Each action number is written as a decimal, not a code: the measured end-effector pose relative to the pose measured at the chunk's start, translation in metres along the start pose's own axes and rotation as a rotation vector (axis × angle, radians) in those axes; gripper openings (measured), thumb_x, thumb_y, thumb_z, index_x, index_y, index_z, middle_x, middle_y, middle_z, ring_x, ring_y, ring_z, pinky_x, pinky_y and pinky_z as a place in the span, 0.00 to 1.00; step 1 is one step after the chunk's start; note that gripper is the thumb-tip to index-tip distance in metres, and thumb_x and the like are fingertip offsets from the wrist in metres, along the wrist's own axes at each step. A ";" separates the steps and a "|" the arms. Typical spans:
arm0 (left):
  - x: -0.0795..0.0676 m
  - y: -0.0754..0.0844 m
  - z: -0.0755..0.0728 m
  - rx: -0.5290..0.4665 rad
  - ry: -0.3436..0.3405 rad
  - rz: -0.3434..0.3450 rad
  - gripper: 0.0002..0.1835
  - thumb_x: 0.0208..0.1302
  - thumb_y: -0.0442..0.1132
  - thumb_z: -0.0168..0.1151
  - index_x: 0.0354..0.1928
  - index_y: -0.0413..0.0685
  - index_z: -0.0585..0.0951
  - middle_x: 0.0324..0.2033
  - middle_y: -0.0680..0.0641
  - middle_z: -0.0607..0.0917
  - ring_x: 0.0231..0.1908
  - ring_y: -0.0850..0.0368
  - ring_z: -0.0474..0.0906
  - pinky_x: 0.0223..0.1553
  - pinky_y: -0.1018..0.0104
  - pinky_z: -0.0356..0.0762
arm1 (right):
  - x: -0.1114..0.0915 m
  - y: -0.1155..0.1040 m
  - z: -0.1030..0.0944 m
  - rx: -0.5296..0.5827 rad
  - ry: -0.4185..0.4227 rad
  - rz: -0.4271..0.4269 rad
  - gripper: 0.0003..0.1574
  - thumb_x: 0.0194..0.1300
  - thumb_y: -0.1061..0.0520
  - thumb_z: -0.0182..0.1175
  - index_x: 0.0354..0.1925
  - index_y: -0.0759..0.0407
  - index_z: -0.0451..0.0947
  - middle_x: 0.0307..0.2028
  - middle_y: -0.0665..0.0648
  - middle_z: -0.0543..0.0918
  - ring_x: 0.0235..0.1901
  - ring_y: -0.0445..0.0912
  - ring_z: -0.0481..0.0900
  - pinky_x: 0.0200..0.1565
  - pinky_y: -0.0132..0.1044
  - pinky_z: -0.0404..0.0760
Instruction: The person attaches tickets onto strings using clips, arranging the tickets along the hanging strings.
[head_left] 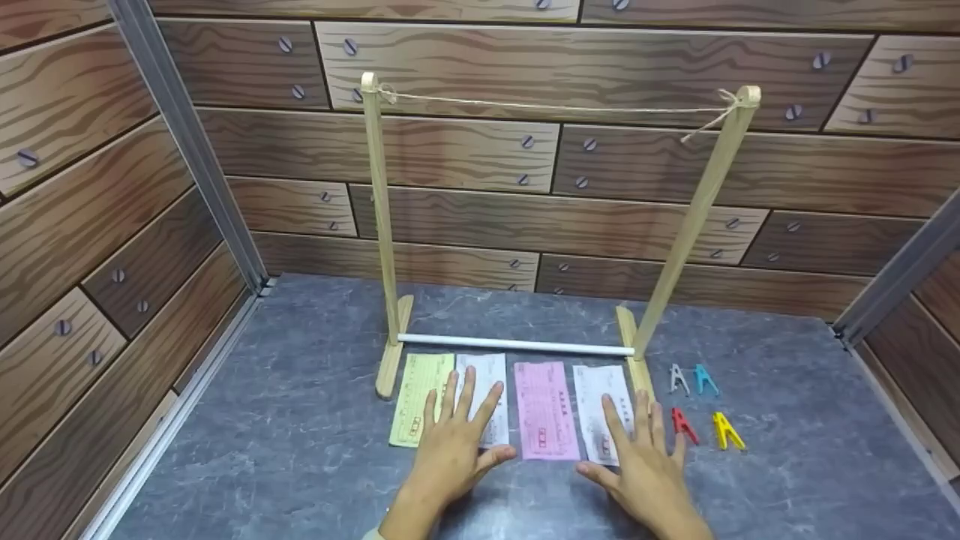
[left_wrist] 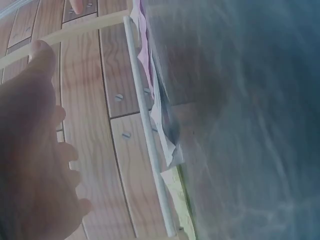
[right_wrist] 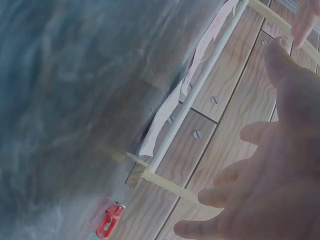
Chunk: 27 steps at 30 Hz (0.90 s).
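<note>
My left hand point(head_left: 450, 446) is spread palm down above the tabletop, its fingers overlapping a white slip point(head_left: 491, 420) and reaching beside a yellow-green slip point(head_left: 412, 401). A pink slip point(head_left: 547, 420) lies between the two hands. Over at the right, my right hand point(head_left: 645, 469) is likewise spread, partly covering a second white slip point(head_left: 596, 390) and the foot of the wooden stand. Neither hand holds anything; in both wrist views the left hand point(left_wrist: 40, 150) and right hand point(right_wrist: 265, 165) show above the table with fingers apart. All the slips carry printed lines and marks.
Behind the slips stands a wooden frame point(head_left: 383, 225) with a white crossbar point(head_left: 517, 346) low down and a string point(head_left: 555, 106) tied between its post tops. Grey, blue point(head_left: 705, 380), red point(head_left: 683, 425) and yellow point(head_left: 727, 431) clothespins lie at right. Wood-patterned walls enclose the table.
</note>
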<state>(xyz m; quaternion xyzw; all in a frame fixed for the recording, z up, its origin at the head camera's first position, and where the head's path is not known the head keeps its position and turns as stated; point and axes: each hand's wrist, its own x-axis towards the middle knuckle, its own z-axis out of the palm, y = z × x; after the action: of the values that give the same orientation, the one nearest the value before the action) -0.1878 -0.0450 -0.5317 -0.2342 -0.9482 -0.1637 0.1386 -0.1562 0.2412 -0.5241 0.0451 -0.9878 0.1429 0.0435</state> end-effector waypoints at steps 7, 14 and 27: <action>0.005 -0.025 -0.011 -0.155 0.033 -0.062 0.45 0.65 0.60 0.63 0.77 0.48 0.61 0.73 0.28 0.58 0.72 0.29 0.52 0.64 0.27 0.50 | 0.002 0.003 -0.016 0.083 0.065 0.008 0.58 0.61 0.35 0.68 0.77 0.60 0.57 0.73 0.82 0.45 0.70 0.77 0.47 0.59 0.79 0.46; 0.027 -0.078 -0.026 -0.407 0.063 -0.177 0.40 0.67 0.45 0.66 0.77 0.47 0.61 0.72 0.34 0.63 0.70 0.32 0.58 0.65 0.28 0.48 | 0.002 0.030 -0.038 0.149 0.051 0.104 0.54 0.66 0.40 0.66 0.76 0.64 0.54 0.72 0.83 0.46 0.69 0.79 0.48 0.60 0.79 0.46; 0.068 -0.140 -0.010 -0.297 0.066 -0.372 0.15 0.61 0.28 0.66 0.51 0.38 0.85 0.43 0.41 0.83 0.49 0.39 0.78 0.54 0.33 0.62 | 0.015 0.066 -0.053 0.215 -0.048 0.249 0.56 0.67 0.36 0.64 0.74 0.70 0.54 0.65 0.83 0.61 0.63 0.78 0.60 0.57 0.75 0.60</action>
<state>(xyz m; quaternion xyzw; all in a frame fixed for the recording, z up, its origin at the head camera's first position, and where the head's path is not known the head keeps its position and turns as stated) -0.3130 -0.1389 -0.5340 -0.0680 -0.9355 -0.3315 0.1013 -0.1743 0.3178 -0.4904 -0.0697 -0.9655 0.2511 -0.0029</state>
